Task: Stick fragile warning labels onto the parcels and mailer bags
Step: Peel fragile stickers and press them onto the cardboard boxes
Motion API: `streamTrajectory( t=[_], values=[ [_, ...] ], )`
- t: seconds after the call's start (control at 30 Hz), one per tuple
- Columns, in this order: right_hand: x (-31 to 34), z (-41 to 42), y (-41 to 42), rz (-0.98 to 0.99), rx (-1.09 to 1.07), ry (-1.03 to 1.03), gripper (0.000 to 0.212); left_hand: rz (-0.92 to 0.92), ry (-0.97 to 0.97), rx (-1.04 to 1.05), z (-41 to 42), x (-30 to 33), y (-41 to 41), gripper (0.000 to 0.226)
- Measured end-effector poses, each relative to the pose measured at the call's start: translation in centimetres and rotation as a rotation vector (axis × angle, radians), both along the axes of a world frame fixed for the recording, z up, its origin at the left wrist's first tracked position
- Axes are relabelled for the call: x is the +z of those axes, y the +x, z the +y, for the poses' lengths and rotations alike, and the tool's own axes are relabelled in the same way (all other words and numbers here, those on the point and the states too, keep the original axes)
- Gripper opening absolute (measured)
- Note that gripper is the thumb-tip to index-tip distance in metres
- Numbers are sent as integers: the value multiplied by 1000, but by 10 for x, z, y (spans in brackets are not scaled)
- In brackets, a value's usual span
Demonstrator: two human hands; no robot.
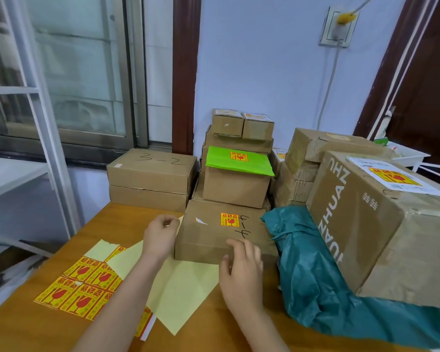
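On table [36, 326]: box "4-4" [214, 237], label [230, 220] upside-down; L hand [160, 237] fingers curled on left edge, R hand [241, 270] fingers relaxed at front.

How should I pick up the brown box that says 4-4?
Probably take the flat brown cardboard box marked 4-4 by its two short ends, one grip each side. It is wide and low, and the teal plastic mailer bag crowds its right end, so start from the front.

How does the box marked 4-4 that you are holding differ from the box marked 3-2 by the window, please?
The 4-4 box carries a yellow fragile label on top; the 3-2 box shows none. The 4-4 box sits on the wooden table between the left hand and right hand; the 3-2 box rests untouched on another carton behind the table. Both are plain brown cardboard with handwritten numbers.
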State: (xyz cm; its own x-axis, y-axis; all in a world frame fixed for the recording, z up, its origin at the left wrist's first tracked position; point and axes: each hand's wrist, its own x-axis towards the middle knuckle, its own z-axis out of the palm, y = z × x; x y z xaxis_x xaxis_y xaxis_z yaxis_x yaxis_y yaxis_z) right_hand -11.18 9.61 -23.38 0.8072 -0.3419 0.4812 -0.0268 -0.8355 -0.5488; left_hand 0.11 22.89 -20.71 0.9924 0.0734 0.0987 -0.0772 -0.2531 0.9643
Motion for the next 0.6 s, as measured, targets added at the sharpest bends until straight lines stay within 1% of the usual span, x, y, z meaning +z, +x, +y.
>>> streamTrajectory(
  t=[0.07,0.13,0.27,0.37,0.47,0.6],
  values=[
    [12,8,5,-5,111,69,28,-56,45,15,14,4,0,12],
    [24,18,15,-20,181,151,24,-101,75,26,29,8,2,11],
    [48,34,50,-61,200,249,14,-146,98,45,54,14,13,11],
    [63,41,82,-66,194,260,14,-146,78,96,66,17,29,12],
    [73,44,114,-11,170,241,17,-138,45,157,75,25,48,12],
    [74,46,154,73,135,260,30,-156,14,237,81,32,76,17]
  ],
)
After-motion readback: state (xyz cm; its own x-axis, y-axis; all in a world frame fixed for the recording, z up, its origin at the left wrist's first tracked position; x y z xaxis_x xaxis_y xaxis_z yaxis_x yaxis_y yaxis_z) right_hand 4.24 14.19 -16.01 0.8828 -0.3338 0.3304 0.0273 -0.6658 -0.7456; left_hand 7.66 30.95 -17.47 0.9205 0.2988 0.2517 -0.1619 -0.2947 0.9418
